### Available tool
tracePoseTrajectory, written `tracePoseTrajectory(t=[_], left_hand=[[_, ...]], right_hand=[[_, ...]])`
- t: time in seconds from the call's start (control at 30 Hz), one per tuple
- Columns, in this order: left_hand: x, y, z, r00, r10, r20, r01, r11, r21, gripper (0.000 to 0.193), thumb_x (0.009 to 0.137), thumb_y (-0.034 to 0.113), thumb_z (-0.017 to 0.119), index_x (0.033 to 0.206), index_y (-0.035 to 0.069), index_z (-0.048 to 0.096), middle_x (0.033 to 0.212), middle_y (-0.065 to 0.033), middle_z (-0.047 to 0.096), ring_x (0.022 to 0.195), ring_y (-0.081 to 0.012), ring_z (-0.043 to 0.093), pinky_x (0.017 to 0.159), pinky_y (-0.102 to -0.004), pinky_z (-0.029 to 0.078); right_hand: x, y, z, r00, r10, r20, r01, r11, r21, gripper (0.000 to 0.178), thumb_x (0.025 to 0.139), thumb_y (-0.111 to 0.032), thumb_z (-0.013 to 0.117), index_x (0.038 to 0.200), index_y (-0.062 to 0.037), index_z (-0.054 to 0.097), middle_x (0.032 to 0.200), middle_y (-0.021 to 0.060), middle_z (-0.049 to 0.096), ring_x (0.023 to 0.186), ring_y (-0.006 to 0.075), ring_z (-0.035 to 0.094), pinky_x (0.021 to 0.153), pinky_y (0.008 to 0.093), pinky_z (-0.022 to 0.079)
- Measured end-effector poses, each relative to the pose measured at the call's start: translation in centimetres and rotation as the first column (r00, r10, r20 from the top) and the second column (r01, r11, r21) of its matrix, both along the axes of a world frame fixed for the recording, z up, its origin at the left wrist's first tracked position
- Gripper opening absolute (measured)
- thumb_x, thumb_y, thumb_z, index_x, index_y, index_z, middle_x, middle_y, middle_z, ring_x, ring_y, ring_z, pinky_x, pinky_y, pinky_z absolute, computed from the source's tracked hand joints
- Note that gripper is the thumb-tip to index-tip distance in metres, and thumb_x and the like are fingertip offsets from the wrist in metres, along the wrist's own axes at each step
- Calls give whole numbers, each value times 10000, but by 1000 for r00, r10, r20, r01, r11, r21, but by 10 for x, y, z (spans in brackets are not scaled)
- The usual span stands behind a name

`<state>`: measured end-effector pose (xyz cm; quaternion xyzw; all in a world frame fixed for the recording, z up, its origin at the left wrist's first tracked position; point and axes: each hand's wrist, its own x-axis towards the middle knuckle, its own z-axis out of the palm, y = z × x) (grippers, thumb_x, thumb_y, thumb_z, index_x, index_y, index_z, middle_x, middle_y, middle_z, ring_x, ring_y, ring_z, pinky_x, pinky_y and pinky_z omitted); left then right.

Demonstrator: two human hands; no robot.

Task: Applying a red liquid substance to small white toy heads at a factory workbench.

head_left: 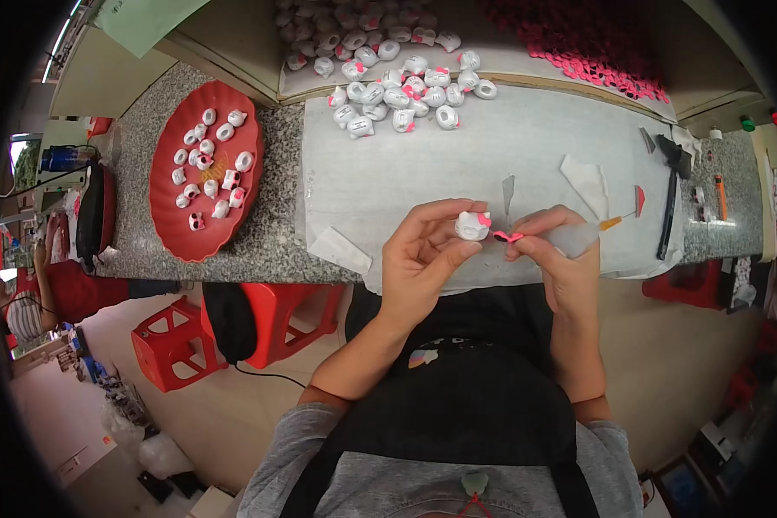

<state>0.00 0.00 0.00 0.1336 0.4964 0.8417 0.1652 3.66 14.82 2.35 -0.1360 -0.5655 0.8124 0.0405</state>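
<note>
Between the thumb and fingers of my left hand is a small white cat-head figure with a pink bow. Just to its right, my right hand pinches tiny pink sunglasses with dark lenses, a small gap apart from the head. That same hand also keeps a translucent squeeze bottle tucked in it, its orange tip pointing right. Both hands hover over the near edge of the white paper sheet on the bench.
Many white cat heads are heaped at the back, beside a pile of pink pieces on a shelf. A red scalloped plate at left holds several heads. Paper scraps, a black pen and an orange cutter lie right. Red stools stand below.
</note>
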Motion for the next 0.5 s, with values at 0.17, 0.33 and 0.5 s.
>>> tracePoseTrajectory(t=[0.17, 0.33, 0.5], left_hand=[[-1, -5, 2, 990, 21, -137, -41, 988, -147, 298, 710, -74, 508, 996, -40, 430, 1021, -188, 479, 932, -219, 496, 775, -316, 436], [-2, -7, -1, 908, 16, -418, -163, 934, -319, 281, 702, -66, 525, 972, -38, 455, 1015, -186, 485, 930, -218, 496, 754, -291, 431], [-2, -7, -5, 862, 0, -507, -200, 919, -340, 281, 691, -54, 548, 959, -31, 466, 1010, -186, 490, 930, -216, 495, 746, -271, 421]], right_hand=[[2, -11, 7, 996, 89, 3, -89, 994, -65, 97, 639, 40, 572, 684, 20, 488, 674, 136, 517, 556, 162, 507, 519, 241, 421], [-1, -13, 1, 997, 77, 2, -76, 993, -92, 92, 644, 35, 571, 686, 15, 491, 673, 118, 506, 542, 151, 491, 502, 230, 400], [-2, -16, -7, 998, 66, 17, -63, 990, -123, 87, 655, 28, 569, 693, 10, 493, 689, 102, 495, 543, 141, 483, 487, 229, 387]])
